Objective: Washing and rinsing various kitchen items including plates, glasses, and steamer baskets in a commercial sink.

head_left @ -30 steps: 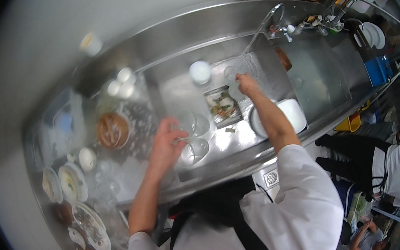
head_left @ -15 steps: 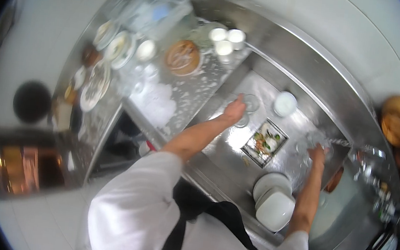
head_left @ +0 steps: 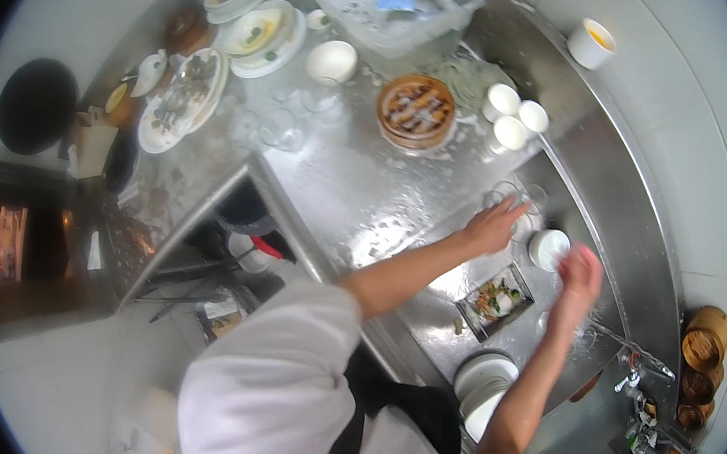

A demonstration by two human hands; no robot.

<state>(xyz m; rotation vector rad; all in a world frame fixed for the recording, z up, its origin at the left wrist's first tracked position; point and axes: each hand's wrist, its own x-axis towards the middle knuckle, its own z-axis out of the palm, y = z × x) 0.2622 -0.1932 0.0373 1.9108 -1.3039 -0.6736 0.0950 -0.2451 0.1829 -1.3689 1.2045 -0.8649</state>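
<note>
My left hand (head_left: 492, 226) reaches into the steel sink with its fingers stretched out and apart, over clear drinking glasses (head_left: 532, 200) in the far corner. Its fingertips overlap the glass rims, and contact cannot be judged. Just right of the white bowl (head_left: 548, 249) is my right hand (head_left: 583, 273), raised and smeared by motion, so its grip is unclear. Between my forearms a square strainer tray (head_left: 496, 302) holds food scraps. Stacked white dishes (head_left: 486, 382) stand at the near side of the sink, partly behind my right forearm.
On the left counter (head_left: 359, 187) are a bamboo steamer (head_left: 415, 111), white cups (head_left: 509, 132), a white bowl (head_left: 332, 62), soiled plates (head_left: 183, 102) and a clear plastic tub (head_left: 395, 9). A water-filled basin (head_left: 595, 429) and taps (head_left: 631, 379) lie right, bamboo steamers (head_left: 706, 343) beyond.
The view has swung left. My right hand has left the glassware at the sink's right side and come beside the white bowl, closer to my left hand, which stays around the glasses.
</note>
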